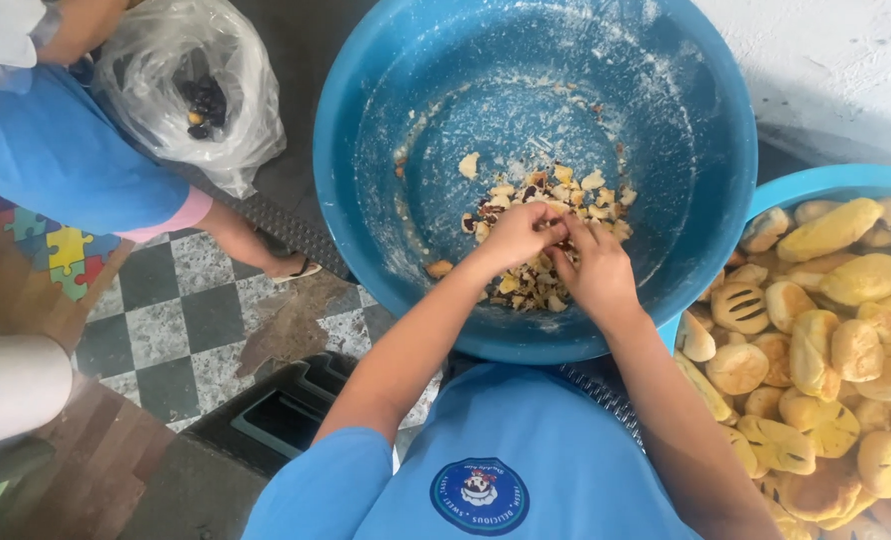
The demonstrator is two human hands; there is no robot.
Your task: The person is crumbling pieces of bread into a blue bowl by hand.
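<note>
A large blue plastic basin, dusted with flour, stands in front of me. At its bottom lies a small heap of torn bread pieces mixed with dark bits. My left hand and my right hand meet over the heap, fingers pinched together on a piece of bread between them. Both forearms reach in from the near rim.
A second blue tub at the right is full of golden bread rolls. A clear plastic bag with dark bits lies at the top left beside another person in blue. Checkered floor tiles lie at the left.
</note>
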